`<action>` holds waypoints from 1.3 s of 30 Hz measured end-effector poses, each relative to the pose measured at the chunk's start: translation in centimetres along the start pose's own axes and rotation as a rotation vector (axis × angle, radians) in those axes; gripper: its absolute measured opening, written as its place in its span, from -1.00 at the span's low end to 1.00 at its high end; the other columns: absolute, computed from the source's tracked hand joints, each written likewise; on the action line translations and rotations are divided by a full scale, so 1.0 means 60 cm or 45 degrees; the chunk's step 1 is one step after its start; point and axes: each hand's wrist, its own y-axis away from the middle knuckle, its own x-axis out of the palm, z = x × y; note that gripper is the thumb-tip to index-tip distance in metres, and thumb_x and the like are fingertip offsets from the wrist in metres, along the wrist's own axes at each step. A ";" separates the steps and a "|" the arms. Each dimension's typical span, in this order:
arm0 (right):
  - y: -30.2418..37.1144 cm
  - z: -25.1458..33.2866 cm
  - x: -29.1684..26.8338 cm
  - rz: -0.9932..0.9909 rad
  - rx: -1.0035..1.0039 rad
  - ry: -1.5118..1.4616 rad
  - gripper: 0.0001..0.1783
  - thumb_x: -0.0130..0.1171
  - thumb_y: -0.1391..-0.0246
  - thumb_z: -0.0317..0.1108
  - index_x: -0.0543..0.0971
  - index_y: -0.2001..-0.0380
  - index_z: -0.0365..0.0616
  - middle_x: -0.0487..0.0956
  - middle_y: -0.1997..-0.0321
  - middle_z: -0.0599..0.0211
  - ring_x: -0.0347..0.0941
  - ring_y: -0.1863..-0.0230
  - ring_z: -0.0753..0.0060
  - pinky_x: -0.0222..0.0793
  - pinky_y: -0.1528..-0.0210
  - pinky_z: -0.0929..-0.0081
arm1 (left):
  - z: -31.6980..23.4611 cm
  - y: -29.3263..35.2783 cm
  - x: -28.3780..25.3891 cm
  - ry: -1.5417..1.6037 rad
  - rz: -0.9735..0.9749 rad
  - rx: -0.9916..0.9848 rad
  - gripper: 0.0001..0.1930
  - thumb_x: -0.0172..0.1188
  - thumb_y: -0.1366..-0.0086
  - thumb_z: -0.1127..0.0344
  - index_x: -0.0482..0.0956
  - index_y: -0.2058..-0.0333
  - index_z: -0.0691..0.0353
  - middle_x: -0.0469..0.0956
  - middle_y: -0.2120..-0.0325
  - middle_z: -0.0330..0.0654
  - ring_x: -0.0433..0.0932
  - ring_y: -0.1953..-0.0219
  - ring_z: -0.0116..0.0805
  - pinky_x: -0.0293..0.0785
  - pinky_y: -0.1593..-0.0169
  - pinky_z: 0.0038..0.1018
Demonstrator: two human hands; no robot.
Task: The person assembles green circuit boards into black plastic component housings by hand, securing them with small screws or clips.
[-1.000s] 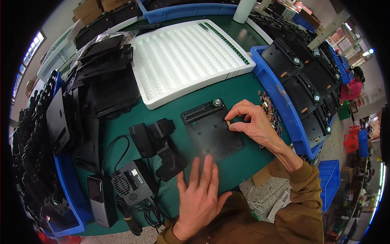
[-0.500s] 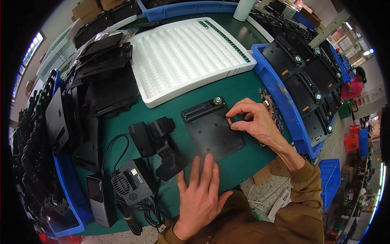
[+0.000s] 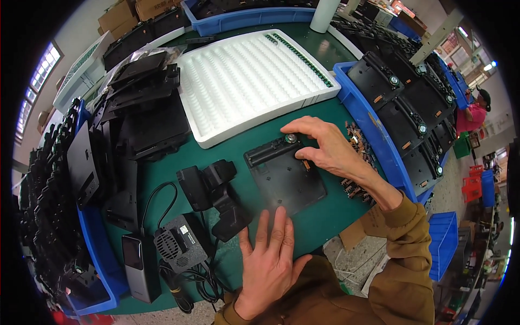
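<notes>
A black plastic panel [image 3: 287, 181] lies on the green table mat, with a long raised housing along its far edge. At that edge's right end sits a round silver part [image 3: 291, 138]. A small copper-coloured clip [image 3: 306, 164] is on the panel's right side. My right hand [image 3: 330, 149] arches over the far right corner, thumb and index finger apart on either side of the silver part; whether they touch it is unclear. My left hand [image 3: 268, 262] lies flat and open, fingertips at the panel's near edge, holding nothing.
Copper-coloured clips [image 3: 357, 146] are heaped at right beside a blue bin [image 3: 374, 122] of similar panels. A white foam tray [image 3: 244, 119] stands behind. At left are stacked black parts [image 3: 154, 119], a black bracket [image 3: 208, 189], a grey boxy device [image 3: 181, 244] and cables.
My right hand has left the copper-coloured clip, moved toward the panel's far corner and spread its thumb and index finger. The clip stays on the panel; my left hand stays by the near edge.
</notes>
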 end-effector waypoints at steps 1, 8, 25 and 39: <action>-0.003 -0.005 0.004 0.036 -0.065 0.057 -0.52 0.26 0.13 -0.54 0.59 0.02 -0.21 0.60 0.03 0.19 0.49 -0.03 0.14 0.42 -0.07 0.29 | -0.001 0.000 -0.001 0.002 0.004 -0.004 -0.15 0.36 -0.03 -0.09 0.40 -0.16 0.44 0.19 -0.36 0.04 0.21 -0.33 0.15 0.03 -0.27 0.23; -0.011 -0.007 0.011 0.025 -0.168 0.172 -0.59 0.25 0.12 -0.61 0.59 0.10 -0.25 0.60 0.13 0.13 0.50 0.05 0.04 0.42 -0.01 0.23 | 0.001 0.003 -0.004 0.030 0.006 -0.011 -0.09 0.38 -0.02 -0.05 0.31 -0.24 0.42 0.14 -0.36 0.12 0.19 -0.34 0.17 0.04 -0.28 0.22; 0.096 0.040 -0.125 -0.546 -0.149 0.434 -0.63 0.32 0.20 -0.56 0.60 0.21 -0.21 0.58 0.24 0.15 0.49 0.13 0.02 0.41 0.04 0.20 | -0.003 0.012 0.002 -0.028 -0.083 -0.013 0.09 0.36 -0.09 -0.08 -0.04 -0.35 0.53 -0.02 -0.38 0.33 0.04 -0.40 0.26 -0.05 -0.36 0.15; 0.407 -0.060 -0.434 -1.106 0.920 0.886 -0.61 0.26 0.23 -0.47 0.66 0.19 -0.13 0.67 0.20 0.04 0.59 0.07 0.00 0.46 0.00 0.17 | -0.011 0.011 -0.012 -0.046 -0.077 0.016 -0.02 0.17 -0.27 -0.15 -0.03 -0.37 0.50 0.02 -0.38 0.28 0.07 -0.38 0.23 -0.04 -0.37 0.09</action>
